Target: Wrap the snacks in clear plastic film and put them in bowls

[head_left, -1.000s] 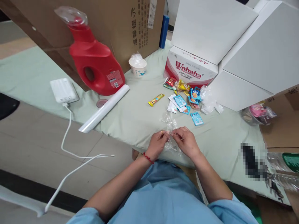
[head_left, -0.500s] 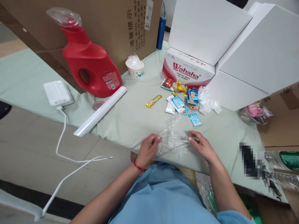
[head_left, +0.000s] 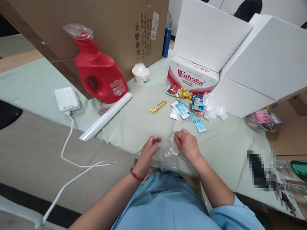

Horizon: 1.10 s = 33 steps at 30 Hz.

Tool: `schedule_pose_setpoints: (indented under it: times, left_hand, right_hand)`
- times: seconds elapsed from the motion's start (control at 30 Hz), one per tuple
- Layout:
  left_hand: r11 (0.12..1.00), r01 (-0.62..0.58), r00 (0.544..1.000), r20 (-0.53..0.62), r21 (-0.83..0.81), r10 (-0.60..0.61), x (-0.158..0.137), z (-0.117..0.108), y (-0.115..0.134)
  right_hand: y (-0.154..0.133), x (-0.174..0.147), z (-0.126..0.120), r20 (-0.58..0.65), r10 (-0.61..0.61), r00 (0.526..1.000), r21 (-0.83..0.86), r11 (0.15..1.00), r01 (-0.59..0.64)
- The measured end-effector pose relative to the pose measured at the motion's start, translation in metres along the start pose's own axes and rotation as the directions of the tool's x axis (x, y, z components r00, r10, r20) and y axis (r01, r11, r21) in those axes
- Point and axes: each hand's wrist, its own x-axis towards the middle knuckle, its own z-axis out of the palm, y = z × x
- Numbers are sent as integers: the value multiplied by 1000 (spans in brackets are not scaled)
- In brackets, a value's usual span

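Note:
A crumpled clear plastic bag (head_left: 170, 155) lies at the front edge of the table, between my hands. My right hand (head_left: 188, 143) pinches its upper part between thumb and fingers. To the left of the bag, my left hand (head_left: 149, 153) is open, thumb and fingers apart and holding nothing. Beyond the bag are a blue snack packet (head_left: 200, 126), a few white and blue packets (head_left: 181, 108) and a yellow snack stick (head_left: 158, 107). Several wrapped snacks (head_left: 185, 93) are heaped with another crumpled clear bag (head_left: 213, 107) before the Wahaba-style box (head_left: 192, 76), marked "Wahaha".
A red detergent jug (head_left: 100, 73), a white roll (head_left: 106, 116) and a white power bank (head_left: 68, 99) with a cable occupy the left. A paper cup (head_left: 140, 75) stands behind. White panels (head_left: 263, 57) and a tub of snacks (head_left: 261, 120) are at right.
My left hand has let go of the clear bag and opened. My right hand has moved left and closed on the bag. The camera view has shifted slightly.

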Motion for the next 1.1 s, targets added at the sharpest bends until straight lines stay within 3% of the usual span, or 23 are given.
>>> schedule_pose_setpoints:
  times: [0.1, 0.23, 0.3, 0.37, 0.47, 0.7, 0.77, 0.87, 0.97, 1.1]
  left_hand:
    - [971, -96, 992, -61, 221, 111, 12, 17, 10]
    - [927, -208, 977, 17, 312, 214, 24, 32, 2]
    - [939, -221, 975, 23, 262, 223, 28, 32, -6]
    - [954, -216, 976, 36, 209, 213, 32, 29, -11]
    - [955, -210, 977, 25, 208, 210, 39, 23, -14]
    - [934, -194, 961, -134, 300, 243, 55, -1, -11]
    - [926, -187, 956, -157, 329, 248, 58, -9, -10]
    - [886, -190, 949, -151, 424, 275, 65, -19, -8]
    - [813, -192, 941, -132, 549, 312, 74, -29, -7]
    - [712, -166, 933, -126, 682, 338, 83, -35, -3]
  right_hand:
    - [-13, -4, -3, 31, -54, 998, 7, 999, 54]
    - [5, -1, 1, -84, -64, 994, 344, 935, 89]
    - [22, -1, 2, -86, 29, 996, 547, 837, 23]
    - [37, -4, 1, -11, 137, 991, 703, 705, -90]
    - [53, -11, 1, 68, 259, 964, 814, 545, -204]
    - [84, -23, 2, 1, 503, 865, 921, 336, -196]
    - [93, -28, 3, 23, 527, 849, 920, 322, -224]
    - [103, -33, 5, 22, 536, 844, 894, 367, -256]
    - [110, -34, 10, -4, 535, 845, 869, 419, -261]
    - [119, -31, 19, 40, 535, 844, 849, 427, -312]
